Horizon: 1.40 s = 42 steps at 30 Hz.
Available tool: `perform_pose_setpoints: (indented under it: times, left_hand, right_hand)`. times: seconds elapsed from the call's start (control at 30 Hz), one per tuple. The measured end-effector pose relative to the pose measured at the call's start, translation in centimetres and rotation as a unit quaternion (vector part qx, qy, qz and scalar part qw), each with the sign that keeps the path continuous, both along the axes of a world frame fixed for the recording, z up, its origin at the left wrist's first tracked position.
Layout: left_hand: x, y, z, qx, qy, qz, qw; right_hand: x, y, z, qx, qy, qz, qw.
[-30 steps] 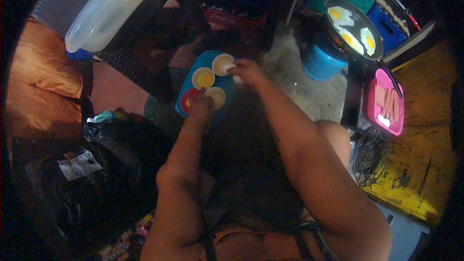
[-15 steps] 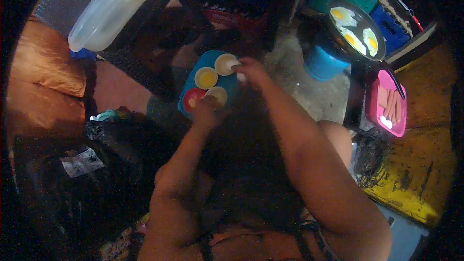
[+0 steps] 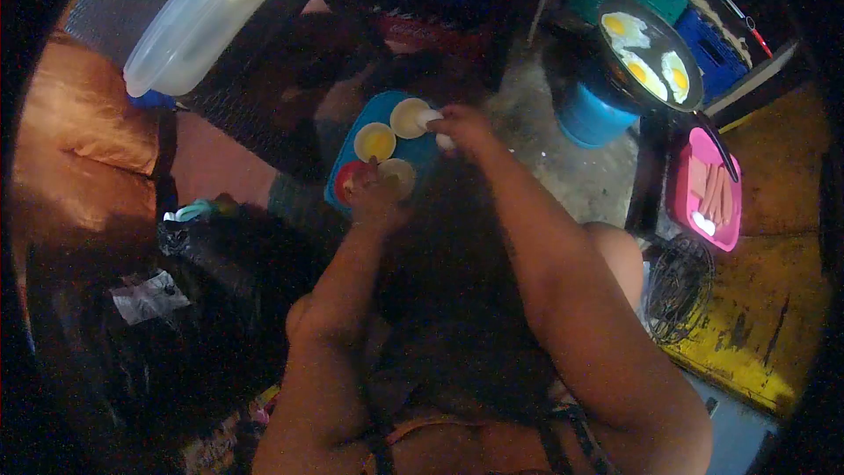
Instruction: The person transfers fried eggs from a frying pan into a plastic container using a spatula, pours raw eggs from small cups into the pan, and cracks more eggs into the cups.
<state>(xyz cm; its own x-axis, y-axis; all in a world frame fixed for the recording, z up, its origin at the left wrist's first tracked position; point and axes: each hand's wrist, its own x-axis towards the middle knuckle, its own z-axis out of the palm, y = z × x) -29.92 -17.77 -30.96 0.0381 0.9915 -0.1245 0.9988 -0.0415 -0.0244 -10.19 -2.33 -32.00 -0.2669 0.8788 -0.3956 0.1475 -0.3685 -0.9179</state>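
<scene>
A blue tray (image 3: 424, 158) holds several small round cups. One pale cup (image 3: 375, 142) has something yellow in it, and another (image 3: 407, 118) stands at the tray's far right. My right hand (image 3: 462, 129) grips a white object (image 3: 430, 119), perhaps an egg, at that cup's rim; a second white piece shows under the fingers. Over the near end of the tray is my left hand (image 3: 376, 198), its fingers between a red cup (image 3: 344, 183) and a pale cup (image 3: 401, 178). Whether it holds anything is hidden.
On the right, a pan (image 3: 655, 44) with three fried eggs sits above a blue container (image 3: 593, 114). A pink tray (image 3: 728, 233) holds sausages and white pieces, near a wire whisk (image 3: 681, 290). At left are a clear plastic container (image 3: 198, 26) and a black bag (image 3: 211, 273).
My left hand has shifted slightly right, over the near cups, and its fingers have moved. My right hand stays by the far right cup with the white object.
</scene>
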Motion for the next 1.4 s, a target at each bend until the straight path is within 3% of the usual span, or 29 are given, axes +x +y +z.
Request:
perform_pose_setpoints:
  times: [0.07,0.13,0.2,0.27,0.33,0.4,0.47,0.53,0.6,0.7,0.77,0.83,0.9,0.97,1.03,1.1,1.2,1.3,1.37,1.4]
  left_hand:
    - [-0.3,-0.1,0.0,0.007,0.001,0.009,1.0]
    - [0.7,0.5,2.1,-0.096,-0.01,0.057,0.994]
    - [0.7,0.7,2.0,-0.119,-0.007,0.072,0.99]
    - [0.4,0.5,0.6,-0.063,0.008,0.053,0.997]
    - [0.7,0.5,1.8,-0.111,-0.013,0.08,0.991]
    - [0.5,1.0,0.5,-0.079,-0.09,0.111,0.987]
    - [-1.9,1.8,-5.6,0.034,-0.219,0.142,0.965]
    - [-5.2,3.6,-4.3,0.131,-0.175,-0.056,0.974]
    - [-6.1,3.9,-2.7,0.165,-0.228,-0.127,0.951]
    - [-3.7,2.4,0.3,0.058,-0.366,-0.044,0.928]
    - [1.4,-0.9,0.5,0.014,-0.311,-0.083,0.947]
    - [4.5,-2.8,-0.9,0.086,-0.277,-0.183,0.939]
    - [5.5,-2.9,0.2,0.063,-0.262,-0.184,0.945]
    - [6.1,-2.7,6.4,-0.056,-0.21,-0.108,0.97]
    - [4.0,-0.7,5.9,-0.174,-0.121,-0.027,0.977]
    - [-0.9,1.0,-0.7,0.074,-0.232,0.004,0.97]
    - [-2.5,2.3,2.9,0.074,-0.392,0.101,0.911]
    - [-3.8,2.6,1.0,0.076,-0.484,0.079,0.868]
    - [-4.0,3.7,1.2,-0.007,-0.382,0.086,0.92]
    - [-4.0,3.9,1.3,-0.03,-0.385,0.107,0.916]
  right_hand:
    - [0.3,-1.0,0.4,-0.007,0.017,-0.04,0.999]
    - [0.5,-0.3,-0.8,0.005,0.006,-0.011,1.0]
    - [0.6,-0.1,-1.3,0.005,0.009,-0.003,1.0]
    - [0.8,-0.5,-0.4,-0.01,0.027,-0.015,0.999]
    - [0.7,-0.3,0.5,-0.01,-0.008,0.003,1.0]
    - [0.7,-0.3,1.1,-0.017,-0.009,0.0,1.0]
    - [0.6,-1.1,2.2,-0.032,0.027,-0.023,0.999]
    - [0.3,-0.7,0.7,-0.019,0.045,-0.039,0.998]
    - [0.2,-0.3,0.4,-0.009,0.049,-0.037,0.998]
    - [0.3,0.0,1.5,-0.01,0.047,-0.019,0.999]
    - [0.3,0.0,1.9,-0.023,0.064,-0.027,0.997]
    - [0.3,0.0,2.2,-0.002,0.008,-0.02,1.0]
    - [0.1,-0.4,2.5,0.003,-0.004,-0.018,1.0]
    - [0.0,-1.4,3.4,-0.01,0.03,-0.023,0.999]
    - [-0.5,-0.6,2.1,0.016,-0.024,0.012,1.0]
    - [-0.9,-0.4,1.6,0.076,-0.089,0.053,0.992]
    - [-2.5,-1.5,1.5,0.198,-0.182,0.123,0.955]
    - [-4.5,-2.3,0.4,0.246,-0.185,0.183,0.934]
    - [-5.6,-2.7,-1.6,0.201,-0.109,0.216,0.949]
    - [-6.3,-2.6,-2.8,0.207,-0.111,0.226,0.945]
